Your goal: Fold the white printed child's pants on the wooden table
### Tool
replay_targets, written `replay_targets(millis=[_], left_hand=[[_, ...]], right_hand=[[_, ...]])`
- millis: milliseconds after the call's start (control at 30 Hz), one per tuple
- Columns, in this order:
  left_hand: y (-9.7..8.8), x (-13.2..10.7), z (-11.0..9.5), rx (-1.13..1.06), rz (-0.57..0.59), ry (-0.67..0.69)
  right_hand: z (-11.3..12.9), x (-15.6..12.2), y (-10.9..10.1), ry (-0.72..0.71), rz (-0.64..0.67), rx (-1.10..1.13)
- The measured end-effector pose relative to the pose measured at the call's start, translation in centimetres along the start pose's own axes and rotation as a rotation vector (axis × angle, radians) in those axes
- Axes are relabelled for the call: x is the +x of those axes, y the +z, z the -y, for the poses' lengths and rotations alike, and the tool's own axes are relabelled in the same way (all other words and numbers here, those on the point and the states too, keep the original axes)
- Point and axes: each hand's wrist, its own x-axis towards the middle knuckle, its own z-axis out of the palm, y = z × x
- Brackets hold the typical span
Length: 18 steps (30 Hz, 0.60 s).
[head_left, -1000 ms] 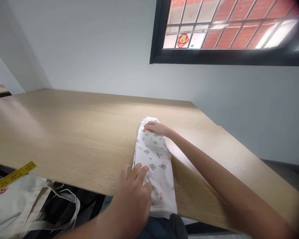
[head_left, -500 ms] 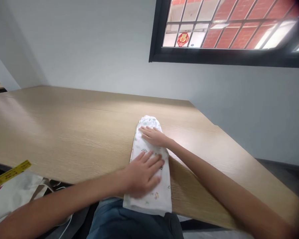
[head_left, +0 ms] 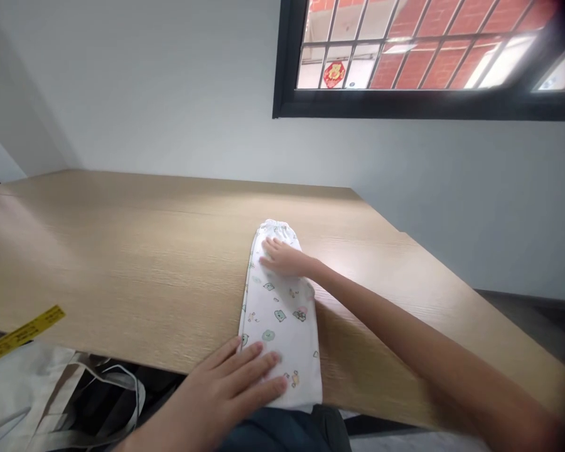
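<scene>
A folded pair of white pants [head_left: 282, 317], printed with small green and orange figures, lies lengthwise on the wooden table. Its far end is gathered like elastic, and its near end reaches the table's front edge by my lap. My right hand [head_left: 286, 258] rests flat on the upper part of the pants, fingers stretched out to the left. Down at the near left corner, my left hand [head_left: 230, 383] lies with fingers spread over the cloth's edge. Neither hand grips the fabric.
The table [head_left: 136, 251] runs up to a grey wall, with a dark-framed barred window [head_left: 405, 103] above. At the lower left, a pale cloth bag [head_left: 23, 389] with straps hangs beside the front edge. A yellow printed strip [head_left: 28, 333] overlaps the edge there.
My left hand has slid from the middle of the pants toward me and left, to their near corner, uncovering the print. My right hand stays near the far end.
</scene>
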Motion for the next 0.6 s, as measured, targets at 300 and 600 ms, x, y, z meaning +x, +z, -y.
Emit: replay_targets(millis=[300, 600], left_hand=[[-0.7, 1.2, 2.5, -0.494, -0.006, -0.067], [-4.1, 0.6, 0.3, -0.798, 0.184, -0.434]], right_hand=[[10.7, -14.8, -2.7, -0.182, 0.101, -0.012], [12.0, -17.8, -1.5, -0.153, 0.011, 0.1]])
